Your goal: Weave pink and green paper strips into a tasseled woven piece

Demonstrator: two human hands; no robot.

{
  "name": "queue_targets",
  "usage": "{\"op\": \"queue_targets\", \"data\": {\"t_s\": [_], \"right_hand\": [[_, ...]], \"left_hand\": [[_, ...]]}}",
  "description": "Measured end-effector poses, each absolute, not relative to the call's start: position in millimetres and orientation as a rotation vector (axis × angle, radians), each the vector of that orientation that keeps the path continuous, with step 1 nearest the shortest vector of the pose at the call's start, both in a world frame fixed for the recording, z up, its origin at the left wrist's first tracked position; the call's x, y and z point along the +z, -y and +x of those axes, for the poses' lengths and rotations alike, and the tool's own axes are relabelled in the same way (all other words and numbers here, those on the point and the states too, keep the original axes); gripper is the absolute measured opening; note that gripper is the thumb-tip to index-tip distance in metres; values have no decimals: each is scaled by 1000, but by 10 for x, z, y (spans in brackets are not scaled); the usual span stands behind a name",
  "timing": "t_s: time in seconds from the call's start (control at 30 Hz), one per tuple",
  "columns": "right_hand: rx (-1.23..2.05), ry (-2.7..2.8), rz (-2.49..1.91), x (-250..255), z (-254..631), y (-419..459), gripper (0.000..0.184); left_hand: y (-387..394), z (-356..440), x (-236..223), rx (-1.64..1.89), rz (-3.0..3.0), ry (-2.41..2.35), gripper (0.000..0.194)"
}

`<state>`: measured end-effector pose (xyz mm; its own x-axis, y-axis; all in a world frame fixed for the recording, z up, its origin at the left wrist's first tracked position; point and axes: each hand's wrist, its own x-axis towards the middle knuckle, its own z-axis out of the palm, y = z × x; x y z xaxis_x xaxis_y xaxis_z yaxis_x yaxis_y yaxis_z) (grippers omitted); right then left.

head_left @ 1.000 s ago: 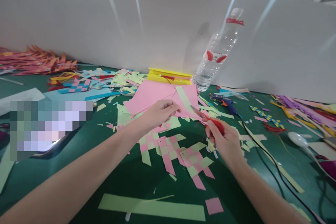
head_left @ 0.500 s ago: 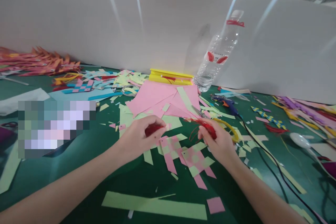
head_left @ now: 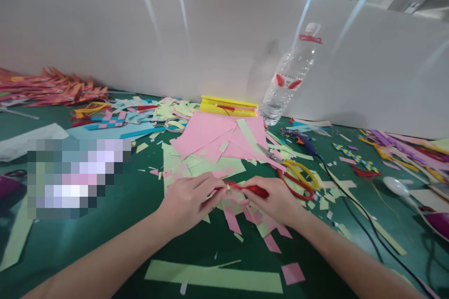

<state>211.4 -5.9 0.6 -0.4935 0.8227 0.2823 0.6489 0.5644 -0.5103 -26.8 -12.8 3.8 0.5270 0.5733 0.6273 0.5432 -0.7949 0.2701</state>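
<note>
Above the dark green table, my left hand [head_left: 191, 202] and my right hand [head_left: 275, 198] almost meet, both with pinched fingers. A red tassel [head_left: 257, 190] runs through the fingers of my right hand. My left fingertips grip its near end, where a small pale bit shows; what that bit is I cannot make out. Just below the hands lie woven pink-and-green paper pieces [head_left: 266, 229], partly hidden by my right hand. Beside my right hand rest scissors [head_left: 301, 175] with yellow and red handles.
Pink sheets [head_left: 206, 133] lie beyond the hands, before a yellow folded strip [head_left: 228, 106]. A plastic bottle [head_left: 289, 79] leans at the wall. At right are a glue gun [head_left: 301, 141] with a black cord and a white spoon [head_left: 396, 187]. A green strip [head_left: 213, 275] lies in front.
My hands have come together from apart, the right one moving left and down with the red tassel. The scissors' handles now show more fully. The view has shifted slightly.
</note>
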Motion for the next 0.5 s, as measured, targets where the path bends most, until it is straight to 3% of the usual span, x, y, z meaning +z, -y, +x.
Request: {"op": "queue_targets", "data": {"t_s": [0.1,0.23,0.37,0.5], "right_hand": [[676,2404,-1157,192,2051,-205,15],[302,1998,-1462,503,1977,-793,29],[207,1983,-1559,652,1928,-1186,58],[-39,2091,-1676,625,1900,-1108,51]], "left_hand": [[125,-251,9,1126,2736,-1022,18],[125,-239,-13,1092,2721,-1080,24],[135,-261,-8,952,2655,-1184,29],[124,-281,-30,786,2571,-1257,25]]}}
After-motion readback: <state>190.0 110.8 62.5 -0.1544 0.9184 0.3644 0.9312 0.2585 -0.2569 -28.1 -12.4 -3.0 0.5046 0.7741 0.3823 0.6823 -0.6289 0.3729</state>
